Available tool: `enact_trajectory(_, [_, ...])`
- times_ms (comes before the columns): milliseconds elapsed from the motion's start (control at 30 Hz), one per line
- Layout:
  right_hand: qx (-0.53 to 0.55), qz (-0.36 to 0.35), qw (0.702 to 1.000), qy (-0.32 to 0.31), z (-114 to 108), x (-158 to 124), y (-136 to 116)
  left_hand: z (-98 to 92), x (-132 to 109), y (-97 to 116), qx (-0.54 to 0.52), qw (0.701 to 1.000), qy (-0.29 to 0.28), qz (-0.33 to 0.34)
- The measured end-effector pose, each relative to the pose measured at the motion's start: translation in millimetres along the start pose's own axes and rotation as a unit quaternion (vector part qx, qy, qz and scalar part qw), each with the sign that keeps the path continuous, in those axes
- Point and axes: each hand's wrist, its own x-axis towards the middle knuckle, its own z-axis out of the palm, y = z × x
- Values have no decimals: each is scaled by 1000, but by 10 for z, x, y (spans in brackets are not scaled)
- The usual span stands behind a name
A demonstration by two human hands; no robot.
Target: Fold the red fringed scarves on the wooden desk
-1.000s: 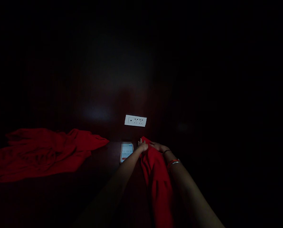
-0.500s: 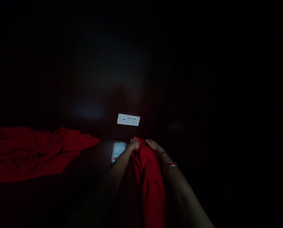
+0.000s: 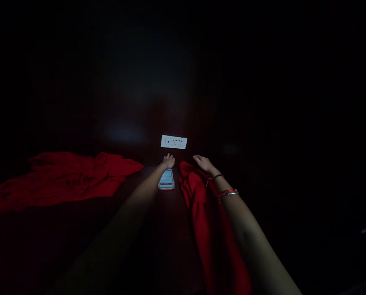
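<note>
Showing a long red cloth (image 3: 205, 221) at five o'clock, a second red cloth (image 3: 81, 176) near nine, probably lying apart to avoid tangling, a straight-fingered right hand (image 3: 204, 163) beside the first, and a splay-fingered left hand (image 3: 168, 161) over the far end of a phone (image 3: 166, 179) at seven, likely facing up for viewing.

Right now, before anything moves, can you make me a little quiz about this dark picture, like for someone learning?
1. True or false: the lit phone lies between the left red cloth and the right red cloth.
2. Which of the person's arms shows bracelets? A) left B) right C) both
3. Fill the gap with "above" or "below": in the picture, the white socket plate is ___ the left hand.

Key: 1. True. 2. B. 3. Above.
</note>
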Motion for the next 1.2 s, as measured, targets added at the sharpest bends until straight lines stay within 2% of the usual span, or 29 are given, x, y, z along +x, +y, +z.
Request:
enact_trajectory(133, [9, -71, 997, -23, 132, -183, -457, -292, -446, -252, -1, 998, -3, -57])
enact_trajectory(200, [9, -120, 992, -37, 320, -311, -680, -385, -754, -405, -1, 997, 0, -83])
enact_trajectory(300, [21, -165, 985, -53, 719, -563, -985, -433, -1328, -644, 3, 993, 8, -120])
enact_trajectory(400, [37, -196, 978, -65, 1177, -865, -1250, -364, -1983, -866, 11, 989, 18, -149])
enact_trajectory(500, [41, -221, 972, -68, 1579, -1148, -1445, -215, -2571, -1047, 19, 984, 21, -173])
enact_trajectory(567, [31, -236, 969, -68, 1753, -1285, -1504, -113, -2836, -1134, 34, 986, 30, -161])
enact_trajectory(633, [19, -250, 965, -74, 1815, -1365, -1488, -40, -2960, -1182, 46, 989, 50, -131])
enact_trajectory(733, [15, -250, 965, -77, 1672, -1413, -1325, -8, -2901, -1160, 23, 989, 81, -122])
enact_trajectory(867, [17, -195, 980, -21, 1165, -1512, -944, -65, -2545, -931, -79, 984, 135, -82])
enact_trajectory(967, [-12, -46, 998, 45, 764, -1688, -647, -115, -2179, -624, -131, 981, 138, -36])
enact_trajectory(1067, [-10, 99, 993, 66, 531, -1869, -450, -119, -1770, -234, -178, 977, 114, -3])
enact_trajectory(1133, [80, 144, 985, 47, 511, -1927, -404, -85, -1496, 49, -215, 972, 97, 9])
enact_trajectory(1200, [219, 169, 961, 21, 588, -1918, -408, -28, -1243, 323, -255, 964, 79, 8])
